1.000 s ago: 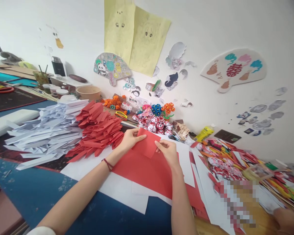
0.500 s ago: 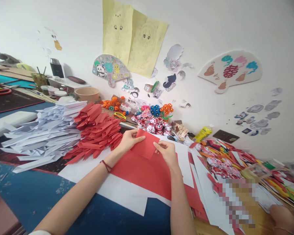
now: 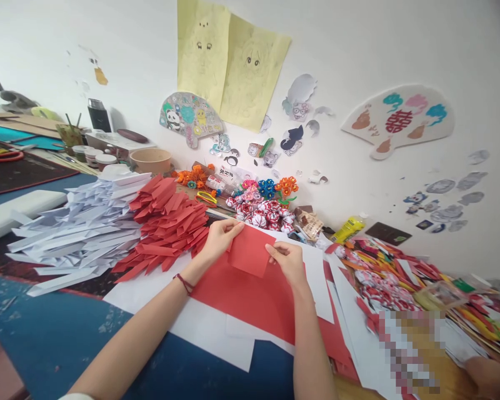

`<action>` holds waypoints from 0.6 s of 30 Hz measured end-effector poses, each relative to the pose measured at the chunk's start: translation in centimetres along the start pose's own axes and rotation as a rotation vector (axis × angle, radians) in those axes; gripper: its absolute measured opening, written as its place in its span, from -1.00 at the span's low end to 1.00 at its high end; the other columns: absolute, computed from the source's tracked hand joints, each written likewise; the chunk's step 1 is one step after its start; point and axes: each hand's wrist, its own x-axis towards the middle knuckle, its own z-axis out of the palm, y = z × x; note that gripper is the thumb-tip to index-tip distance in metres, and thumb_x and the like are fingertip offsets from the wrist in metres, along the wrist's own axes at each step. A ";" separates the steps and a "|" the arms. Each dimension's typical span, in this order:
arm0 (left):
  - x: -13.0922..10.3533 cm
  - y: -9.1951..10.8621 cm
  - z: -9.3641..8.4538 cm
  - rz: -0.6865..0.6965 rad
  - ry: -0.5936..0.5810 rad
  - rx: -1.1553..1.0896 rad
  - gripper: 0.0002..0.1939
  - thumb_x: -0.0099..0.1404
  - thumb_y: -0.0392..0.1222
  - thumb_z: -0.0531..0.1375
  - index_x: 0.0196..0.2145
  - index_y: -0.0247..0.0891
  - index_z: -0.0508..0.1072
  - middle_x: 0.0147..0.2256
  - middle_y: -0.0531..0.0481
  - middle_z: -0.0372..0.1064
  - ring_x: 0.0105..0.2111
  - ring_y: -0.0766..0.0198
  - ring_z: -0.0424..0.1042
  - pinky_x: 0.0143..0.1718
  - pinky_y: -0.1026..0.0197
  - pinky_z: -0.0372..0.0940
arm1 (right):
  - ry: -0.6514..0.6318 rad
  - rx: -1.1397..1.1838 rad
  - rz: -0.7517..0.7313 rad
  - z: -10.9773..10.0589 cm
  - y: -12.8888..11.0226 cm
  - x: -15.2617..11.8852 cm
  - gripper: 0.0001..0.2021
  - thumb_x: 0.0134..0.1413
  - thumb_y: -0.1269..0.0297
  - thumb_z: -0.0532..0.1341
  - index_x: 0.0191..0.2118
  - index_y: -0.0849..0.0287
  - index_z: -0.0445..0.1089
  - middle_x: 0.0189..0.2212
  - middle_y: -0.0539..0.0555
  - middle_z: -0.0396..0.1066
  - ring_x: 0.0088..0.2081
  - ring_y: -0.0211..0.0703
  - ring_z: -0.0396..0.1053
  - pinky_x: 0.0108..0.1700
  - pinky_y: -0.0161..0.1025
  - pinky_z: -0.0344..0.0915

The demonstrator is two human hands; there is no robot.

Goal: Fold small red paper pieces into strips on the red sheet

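Note:
A small red paper square (image 3: 251, 251) is held up between my two hands, above a large red sheet (image 3: 250, 303) lying over white sheets (image 3: 220, 343). My left hand (image 3: 223, 239) pinches its upper left corner between thumb and fingers. At the right edge, my right hand (image 3: 286, 260) grips the same square, thumb on the near face and fingers curled behind. To the left of my left hand lie a heap of folded red paper strips (image 3: 166, 225) and a larger heap of folded white strips (image 3: 83, 222).
Red and white paper balls (image 3: 262, 214) and small flowers (image 3: 266, 188) sit by the wall. A bowl (image 3: 150, 160) and jars stand behind the white heap. Colourful paper pieces (image 3: 383, 278) cover the right side. Part of another person's hand (image 3: 489, 375) shows at lower right.
The small red square has turned a little and now hangs more upright between my hands. The whole view has shifted slightly, with things appearing further right.

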 end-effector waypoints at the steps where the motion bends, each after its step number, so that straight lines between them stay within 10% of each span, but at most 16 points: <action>1: 0.1 -0.1 0.0 0.028 0.015 0.049 -0.58 0.21 0.13 0.20 -0.49 -0.34 0.40 -0.51 0.04 0.35 -0.50 0.36 0.28 -0.49 0.35 0.13 | -0.002 0.007 0.003 0.0 0.0 0.0 -0.64 0.00 0.00 0.33 -0.58 0.17 0.40 -0.68 -0.01 0.33 -0.59 -0.20 0.29 -0.46 -0.27 0.21; 18: 0.3 -0.5 -0.4 0.081 -0.093 0.263 -0.54 0.30 0.15 0.07 -0.46 -0.33 0.39 -0.51 0.06 0.25 -0.48 0.35 0.17 -0.45 0.35 0.06 | 0.019 0.024 0.011 -0.3 0.1 0.0 -0.64 0.00 0.02 0.33 -0.60 0.17 0.39 -0.70 -0.01 0.32 -0.60 -0.22 0.26 -0.48 -0.28 0.18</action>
